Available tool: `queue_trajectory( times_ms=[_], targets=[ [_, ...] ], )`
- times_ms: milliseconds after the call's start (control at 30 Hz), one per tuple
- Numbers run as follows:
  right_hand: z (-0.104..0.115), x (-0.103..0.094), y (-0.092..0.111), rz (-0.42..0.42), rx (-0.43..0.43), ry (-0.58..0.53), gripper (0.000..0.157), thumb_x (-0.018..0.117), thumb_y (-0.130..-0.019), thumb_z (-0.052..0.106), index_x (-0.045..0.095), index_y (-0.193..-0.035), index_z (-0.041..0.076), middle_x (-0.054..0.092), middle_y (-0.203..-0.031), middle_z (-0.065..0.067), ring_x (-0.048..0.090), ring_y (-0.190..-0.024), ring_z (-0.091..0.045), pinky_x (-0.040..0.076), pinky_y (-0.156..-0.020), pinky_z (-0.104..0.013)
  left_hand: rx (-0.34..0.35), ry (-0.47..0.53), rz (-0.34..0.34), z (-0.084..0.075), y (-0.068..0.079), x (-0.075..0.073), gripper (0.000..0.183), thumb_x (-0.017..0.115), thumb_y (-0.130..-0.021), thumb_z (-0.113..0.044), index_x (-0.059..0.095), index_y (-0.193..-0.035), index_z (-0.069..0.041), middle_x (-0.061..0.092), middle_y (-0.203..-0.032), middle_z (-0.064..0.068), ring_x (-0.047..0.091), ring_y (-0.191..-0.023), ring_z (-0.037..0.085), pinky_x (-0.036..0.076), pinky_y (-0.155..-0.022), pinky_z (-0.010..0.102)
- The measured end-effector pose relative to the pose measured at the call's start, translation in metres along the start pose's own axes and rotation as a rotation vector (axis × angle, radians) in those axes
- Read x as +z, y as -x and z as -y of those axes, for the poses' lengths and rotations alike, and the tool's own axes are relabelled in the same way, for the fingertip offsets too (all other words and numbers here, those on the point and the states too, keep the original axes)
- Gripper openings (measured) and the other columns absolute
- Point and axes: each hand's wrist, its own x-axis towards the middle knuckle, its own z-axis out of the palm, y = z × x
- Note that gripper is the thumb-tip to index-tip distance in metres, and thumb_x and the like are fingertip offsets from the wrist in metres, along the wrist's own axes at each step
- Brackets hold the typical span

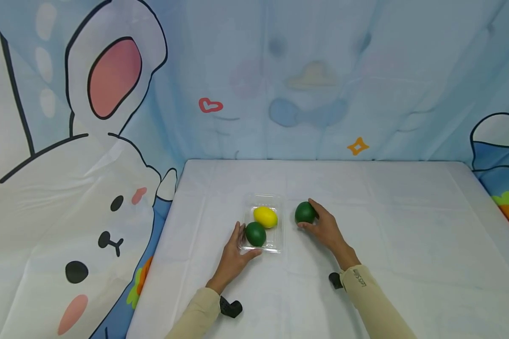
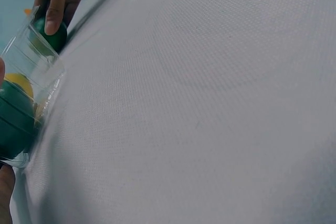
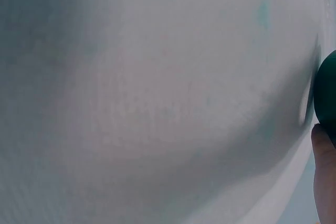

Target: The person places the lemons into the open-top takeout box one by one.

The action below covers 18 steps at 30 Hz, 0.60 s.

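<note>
A clear plastic box [image 1: 273, 242] stands on the table, with a yellow lemon [image 1: 265, 217] and a smooth green fruit [image 1: 255, 234], perhaps a lime, inside. My left hand [image 1: 232, 259] holds the box by its near left corner, fingers along the left side and thumb at the front edge. To the right of the box, my right hand [image 1: 324, 230] grips a second green fruit [image 1: 305, 213] between thumb and fingers. In the right wrist view only part of this green fruit [image 3: 327, 93] and one digit show. Whether it touches the cloth I cannot tell.
White cloth covers the table [image 1: 407, 226]. Behind it hangs a light blue curtain [image 1: 254, 56] with printed drawings, and a large printed rabbit [image 1: 46, 226] fills the left side. Black wrist devices [image 1: 231, 307] sit beside both sleeves.
</note>
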Motion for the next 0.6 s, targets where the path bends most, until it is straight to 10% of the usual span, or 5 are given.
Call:
queue_trajectory(
  times_ms=[600],
  targets=[
    [0.054,0.000,0.013,0.103,-0.187,-0.194,0.087,0.080,-0.078,0.025,0.035,-0.150,0.007,0.037,-0.152,-0.020,0.043,-0.136,-0.038,0.042,-0.107,-0.043,-0.006,0.004,0.001,0.000,0.000,0.000,0.107,0.077,-0.082,-0.036,0.006,-0.157,-0.007,0.022,-0.161,0.009,0.027,-0.147,0.024,0.024,-0.118,0.038]
  ],
)
